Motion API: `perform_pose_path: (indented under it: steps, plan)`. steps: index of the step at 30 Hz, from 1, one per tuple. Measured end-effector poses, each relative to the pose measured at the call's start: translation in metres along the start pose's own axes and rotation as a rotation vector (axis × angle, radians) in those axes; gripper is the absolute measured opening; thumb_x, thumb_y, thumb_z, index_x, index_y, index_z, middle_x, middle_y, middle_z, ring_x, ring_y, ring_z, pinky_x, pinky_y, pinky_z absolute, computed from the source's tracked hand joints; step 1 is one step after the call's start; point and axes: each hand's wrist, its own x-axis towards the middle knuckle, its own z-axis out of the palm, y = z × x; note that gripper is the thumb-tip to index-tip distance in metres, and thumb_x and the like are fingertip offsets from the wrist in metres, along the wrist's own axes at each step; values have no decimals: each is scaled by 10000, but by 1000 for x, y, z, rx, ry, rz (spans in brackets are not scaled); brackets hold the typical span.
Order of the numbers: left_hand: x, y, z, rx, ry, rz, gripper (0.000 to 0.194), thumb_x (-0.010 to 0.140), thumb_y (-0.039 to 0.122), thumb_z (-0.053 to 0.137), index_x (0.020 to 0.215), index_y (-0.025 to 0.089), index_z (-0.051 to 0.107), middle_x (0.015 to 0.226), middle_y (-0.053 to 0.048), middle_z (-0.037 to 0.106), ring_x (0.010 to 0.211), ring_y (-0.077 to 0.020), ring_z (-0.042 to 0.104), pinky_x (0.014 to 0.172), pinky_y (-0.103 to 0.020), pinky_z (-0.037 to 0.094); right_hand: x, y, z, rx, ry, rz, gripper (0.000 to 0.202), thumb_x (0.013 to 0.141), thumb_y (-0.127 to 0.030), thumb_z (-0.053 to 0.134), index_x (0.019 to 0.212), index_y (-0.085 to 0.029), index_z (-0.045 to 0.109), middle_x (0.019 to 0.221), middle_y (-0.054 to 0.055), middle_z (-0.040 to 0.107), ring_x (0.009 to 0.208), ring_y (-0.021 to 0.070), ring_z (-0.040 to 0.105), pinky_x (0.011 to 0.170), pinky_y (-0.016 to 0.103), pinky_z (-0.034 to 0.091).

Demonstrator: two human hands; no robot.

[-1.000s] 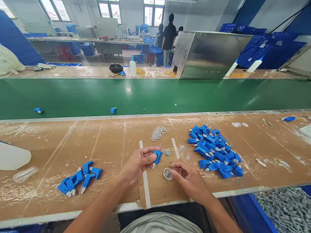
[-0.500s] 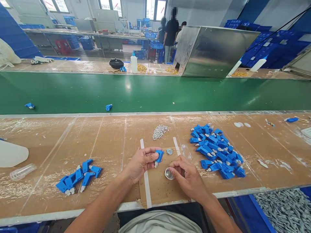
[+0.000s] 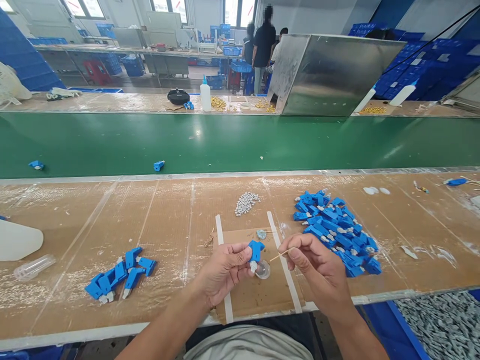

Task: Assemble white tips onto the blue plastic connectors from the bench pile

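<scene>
Pinched in my left hand (image 3: 228, 270) is a blue part (image 3: 256, 249) with a pale tip pointing down. My right hand (image 3: 315, 265) grips a thin wooden stick (image 3: 279, 255), its end over a small clear round dish (image 3: 263, 270) on the cardboard. The dish lies just right of the pale tip. Behind my hands are a small bluish blob (image 3: 261, 234) and a heap of small grey pieces (image 3: 247, 203). A large pile of blue parts (image 3: 332, 225) lies to the right, and a smaller group (image 3: 120, 272) to the left.
Beyond the table (image 3: 168, 225) runs a green belt (image 3: 225, 145) carrying two blue parts. A white container (image 3: 18, 240) and a clear plastic cup (image 3: 34, 267) stand or lie at the left. A bin of grey pieces (image 3: 442, 320) is at lower right. People (image 3: 262, 50) are in the background.
My right hand has moved right and up from the dish and now shows the stick. My left hand has shifted slightly right and down, turning the blue part. Blue parts on the belt moved left.
</scene>
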Motion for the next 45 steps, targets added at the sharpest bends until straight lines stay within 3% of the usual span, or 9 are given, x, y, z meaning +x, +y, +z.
perform_pose_path:
  steps: [7,25,34,41,45]
  plan:
    - [-5,1,11,7,-36,-39,275,869,225,700,1072,42,726,829,-85,636,701,-85,630,623,-123,525,-1,-22,12,-80,-11,-203,92,1011,-216,511,989,-242,596,940,27,622,842,166,575,734,292,445]
    - [-5,-2,8,12,-87,-33,273,872,257,695,1039,45,733,854,-85,618,703,-84,603,633,-139,497,1,-14,16,-139,-70,-192,102,1009,-197,504,994,-246,592,946,20,633,911,173,603,765,294,469]
    - [-2,-6,5,-12,-117,-10,262,868,228,692,1052,46,736,842,-80,627,700,-89,604,647,-157,492,1,-20,15,-276,-144,-311,146,990,-114,492,1018,-232,573,940,28,628,933,184,602,822,326,449]
    - [-8,-8,-1,-117,-100,-33,283,850,187,710,1104,64,724,900,-109,684,740,-112,660,667,-161,515,-1,-14,2,-127,65,-231,104,984,-177,524,924,-225,595,887,28,542,897,197,529,744,317,414]
    - [-10,-10,-8,-180,-43,-50,289,825,157,729,1103,78,723,901,-111,716,742,-129,688,665,-167,532,-7,4,-2,-299,-62,-106,110,991,-234,538,910,-227,612,894,27,555,834,188,530,722,320,407]
